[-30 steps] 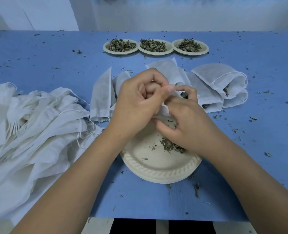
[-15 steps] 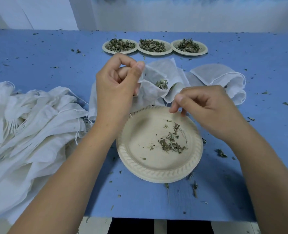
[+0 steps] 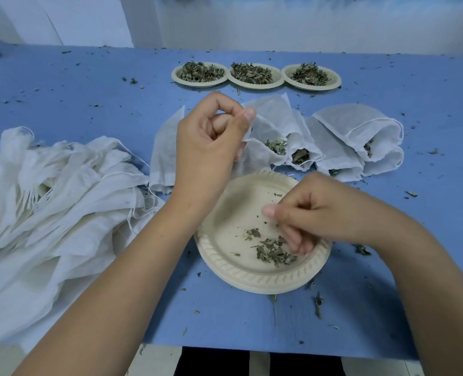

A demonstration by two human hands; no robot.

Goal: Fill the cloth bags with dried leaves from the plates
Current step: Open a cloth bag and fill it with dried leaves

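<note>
My left hand (image 3: pixel 211 139) pinches the rim of a white cloth bag (image 3: pixel 271 123), holding its mouth up above the far edge of the near paper plate (image 3: pixel 252 278). Green dried leaves show inside that bag. My right hand (image 3: pixel 306 215) hovers low over the plate with its fingers curled down at a small heap of dried leaves (image 3: pixel 273 251); whether it holds any leaves is hidden. Three more plates heaped with leaves (image 3: pixel 254 73) stand in a row at the back.
A big pile of empty cloth bags (image 3: pixel 54 202) lies on the left of the blue table (image 3: pixel 62 99). Filled bags (image 3: pixel 360 139) lie to the right behind the plate. Leaf crumbs are scattered all over the cloth. The table's front edge is close to me.
My left hand lifted the bag's rim up and away from the plate. My right hand left the bag's mouth and dropped to the leaves on the plate.
</note>
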